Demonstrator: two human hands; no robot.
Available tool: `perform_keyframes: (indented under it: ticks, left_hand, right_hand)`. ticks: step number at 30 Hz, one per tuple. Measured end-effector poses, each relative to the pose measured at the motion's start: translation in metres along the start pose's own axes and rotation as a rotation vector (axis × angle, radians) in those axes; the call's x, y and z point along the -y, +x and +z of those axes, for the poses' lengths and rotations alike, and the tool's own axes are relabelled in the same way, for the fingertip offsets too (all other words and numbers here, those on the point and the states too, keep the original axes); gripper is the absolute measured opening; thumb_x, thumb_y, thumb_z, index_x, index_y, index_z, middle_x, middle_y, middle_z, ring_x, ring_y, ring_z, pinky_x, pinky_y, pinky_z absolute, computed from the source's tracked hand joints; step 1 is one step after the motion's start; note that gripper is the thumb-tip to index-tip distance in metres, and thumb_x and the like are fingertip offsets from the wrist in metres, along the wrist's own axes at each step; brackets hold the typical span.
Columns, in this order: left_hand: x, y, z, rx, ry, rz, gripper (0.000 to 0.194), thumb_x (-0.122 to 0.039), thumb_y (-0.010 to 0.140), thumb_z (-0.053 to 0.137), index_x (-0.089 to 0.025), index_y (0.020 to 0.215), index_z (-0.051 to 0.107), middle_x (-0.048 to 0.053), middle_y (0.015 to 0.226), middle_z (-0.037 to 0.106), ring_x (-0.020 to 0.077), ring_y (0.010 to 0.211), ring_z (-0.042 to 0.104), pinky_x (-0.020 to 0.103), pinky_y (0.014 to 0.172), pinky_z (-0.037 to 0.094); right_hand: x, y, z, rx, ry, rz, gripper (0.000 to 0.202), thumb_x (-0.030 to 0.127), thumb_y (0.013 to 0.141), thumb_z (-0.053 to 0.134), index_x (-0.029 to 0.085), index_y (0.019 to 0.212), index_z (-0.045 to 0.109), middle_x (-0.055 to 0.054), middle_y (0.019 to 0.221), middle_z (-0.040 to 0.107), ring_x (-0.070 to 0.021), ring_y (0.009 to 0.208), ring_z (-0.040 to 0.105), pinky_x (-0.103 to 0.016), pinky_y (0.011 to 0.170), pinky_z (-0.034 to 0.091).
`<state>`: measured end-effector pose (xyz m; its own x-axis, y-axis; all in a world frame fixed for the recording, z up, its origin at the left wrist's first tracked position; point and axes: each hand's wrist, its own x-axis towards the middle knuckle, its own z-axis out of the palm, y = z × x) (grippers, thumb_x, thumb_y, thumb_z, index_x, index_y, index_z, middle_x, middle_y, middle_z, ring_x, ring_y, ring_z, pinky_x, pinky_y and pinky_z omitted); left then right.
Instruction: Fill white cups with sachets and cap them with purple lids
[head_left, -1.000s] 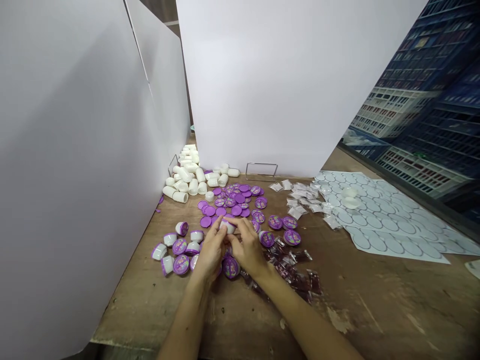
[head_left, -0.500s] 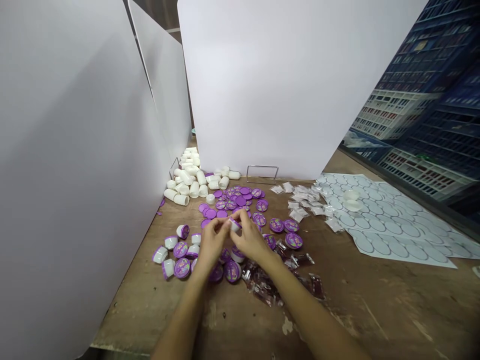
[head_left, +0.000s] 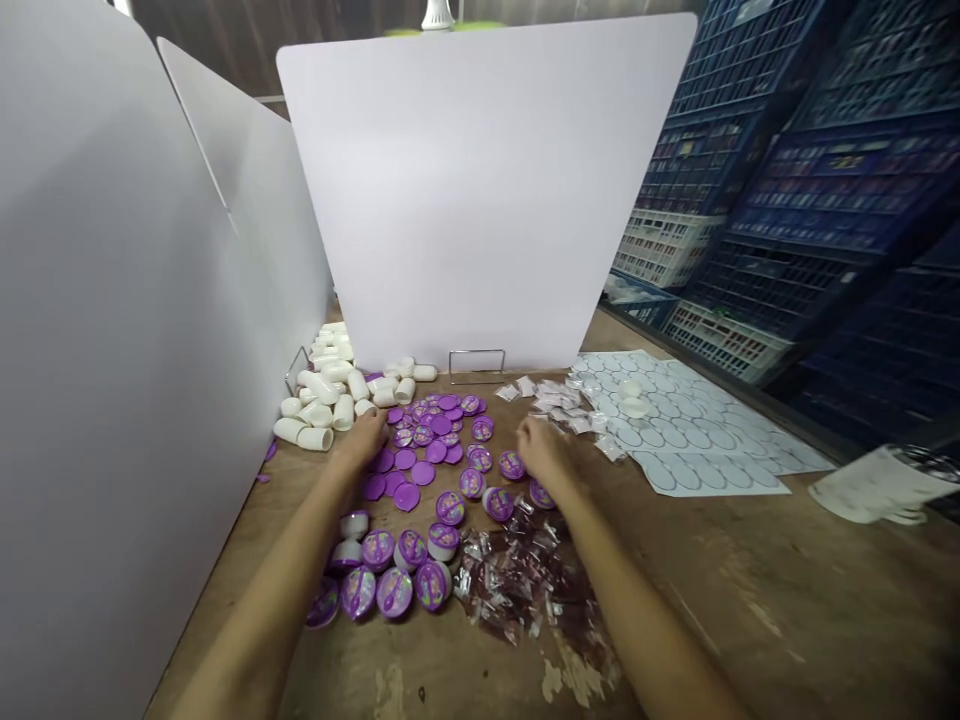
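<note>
My left hand (head_left: 365, 438) reaches to the near edge of the white cups (head_left: 343, 411), beside the purple lids (head_left: 422, 472); its fingers look bent, and what they touch is hidden. My right hand (head_left: 541, 452) is by the small white packets (head_left: 559, 400), fingers curled downward and blurred, their contents not visible. Between my arms lie purple-topped cups (head_left: 394, 592), several upright and some tilted. Dark red sachets (head_left: 510, 580) are heaped beside my right forearm.
White panels stand at the left (head_left: 135, 330) and back (head_left: 465, 210), on wire stands. Sheets printed with circles (head_left: 697, 430) lie at the right, near a white cylindrical object (head_left: 870, 485). Crates (head_left: 810, 190) are stacked beyond the wooden table (head_left: 720, 620).
My hands have come apart, the left toward the white cups and the right toward the packets. The small white-and-purple cup is no longer between them. The camera view has shifted.
</note>
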<state>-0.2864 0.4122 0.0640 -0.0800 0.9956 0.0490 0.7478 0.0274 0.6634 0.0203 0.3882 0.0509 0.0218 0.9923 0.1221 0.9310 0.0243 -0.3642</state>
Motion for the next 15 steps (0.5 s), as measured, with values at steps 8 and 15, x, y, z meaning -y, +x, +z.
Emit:
perform_keyframes:
  ticks: [8, 15]
  left_hand:
    - [-0.039, -0.04, 0.011, -0.06, -0.569, -0.169, 0.023, -0.035, 0.09, 0.045, -0.017, 0.097, 0.056, 0.006, 0.081, 0.063, 0.0174, 0.066, 0.062, 0.028, 0.059, 0.048]
    - [-0.081, -0.113, 0.049, 0.133, -1.49, -0.514, 0.019, -0.031, 0.09, 0.054, -0.012, 0.09, 0.059, 0.006, 0.072, 0.063, 0.0111, 0.053, 0.058, 0.019, 0.046, 0.044]
  right_hand:
    - [-0.077, 0.035, 0.013, 0.057, -0.057, 0.098, 0.011, 0.022, 0.079, 0.064, 0.014, 0.086, 0.067, -0.011, 0.098, 0.066, -0.0211, 0.092, 0.06, -0.027, 0.073, 0.039]
    - [-0.075, 0.031, -0.002, 0.051, -0.004, 0.189, 0.01, 0.017, 0.075, 0.06, 0.011, 0.073, 0.068, -0.017, 0.081, 0.069, -0.0266, 0.08, 0.064, -0.031, 0.066, 0.041]
